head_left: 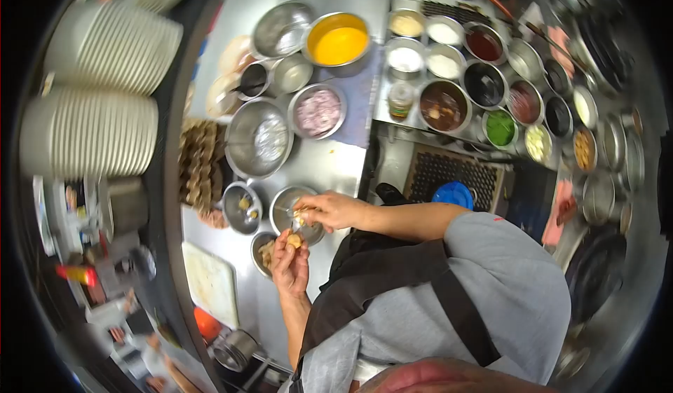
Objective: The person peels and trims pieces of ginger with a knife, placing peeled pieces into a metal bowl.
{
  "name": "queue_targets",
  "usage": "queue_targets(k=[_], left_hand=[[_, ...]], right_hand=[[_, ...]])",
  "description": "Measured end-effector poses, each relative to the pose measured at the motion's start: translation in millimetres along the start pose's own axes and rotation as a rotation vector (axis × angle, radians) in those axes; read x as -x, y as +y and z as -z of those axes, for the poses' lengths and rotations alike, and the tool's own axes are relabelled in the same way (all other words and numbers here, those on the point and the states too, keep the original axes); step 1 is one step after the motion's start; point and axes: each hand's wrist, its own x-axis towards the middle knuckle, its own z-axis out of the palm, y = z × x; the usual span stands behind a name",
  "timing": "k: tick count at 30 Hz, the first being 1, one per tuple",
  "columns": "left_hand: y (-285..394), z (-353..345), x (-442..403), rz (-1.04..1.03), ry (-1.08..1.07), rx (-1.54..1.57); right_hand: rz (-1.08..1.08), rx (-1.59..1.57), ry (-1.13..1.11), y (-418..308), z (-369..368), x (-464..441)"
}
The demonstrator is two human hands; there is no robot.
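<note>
My left hand (pixel 290 267) is closed around a small tan, knobbly piece (pixel 294 241) that looks like ginger root, held up between thumb and fingers. Just above it, my right hand (pixel 328 211) has its fingers pinched together over a steel bowl (pixel 317 235). Something thin and pale shows at those fingertips, too small to name. Beside my left hand, a small bowl (pixel 256 260) holds more tan pieces (pixel 266 253). Another small metal bowl (pixel 228 223), with yellowish-brown bits (pixel 245 204) in it, stands to the left.
A white cutting board (pixel 210 281) lies along the left counter edge, below egg trays (pixel 200 162). Farther up stand a large bowl (pixel 238 158), a bowl of pink chopped food (pixel 319 111) and a pot of orange liquid (pixel 338 45). Several ingredient containers (pixel 445 106) crowd the upper right.
</note>
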Motion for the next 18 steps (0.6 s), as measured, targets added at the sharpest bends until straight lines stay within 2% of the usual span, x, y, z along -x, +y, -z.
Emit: queue_targets(k=[3, 5, 7, 8, 12, 13, 14, 16, 17, 18], left_hand=[[0.8, 8.5, 13.1, -0.106, 0.082, 0.112], [0.6, 18.7, 17.3, -0.188, 0.117, 0.148], [0.4, 24.2, 24.1, -0.204, 0.250, 0.175], [-0.7, 29.5, 26.6, -0.222, 0.267, 0.181], [-16.5, 49.9, 37.5, -0.272, 0.352, 0.205], [-19.9, 49.5, 39.8, -0.283, 0.376, 0.211], [-22.8, 49.6, 41.7, -0.300, 0.397, 0.252], [-25.8, 49.0, 47.3, -0.305, 0.425, 0.268], [-23.5, 47.3, 51.3, -0.302, 0.439, 0.262], [-25.0, 49.4, 54.2, -0.316, 0.438, 0.289]], right_hand=[[0.104, 0.105, -0.045, -1.6, -12.0, -15.5], [0.156, 0.224, -0.151, 22.7, -18.9, -33.2], [0.275, 0.762, -0.159, 39.9, -29.5, -43.1], [0.165, 0.716, -0.250, 35.5, -30.3, -42.3], [0.289, 0.666, -0.321, 31.7, -43.2, -52.0], [0.086, 0.735, -0.389, 21.2, -45.2, -56.3], [0.036, 0.752, -0.370, 31.5, -45.3, -61.2], [0.071, 0.917, -0.397, 56.8, -38.5, -75.5], [-0.193, 0.806, -0.405, 22.3, -48.7, -72.5], [-0.133, 0.738, -0.383, 23.3, -48.7, -72.0]])
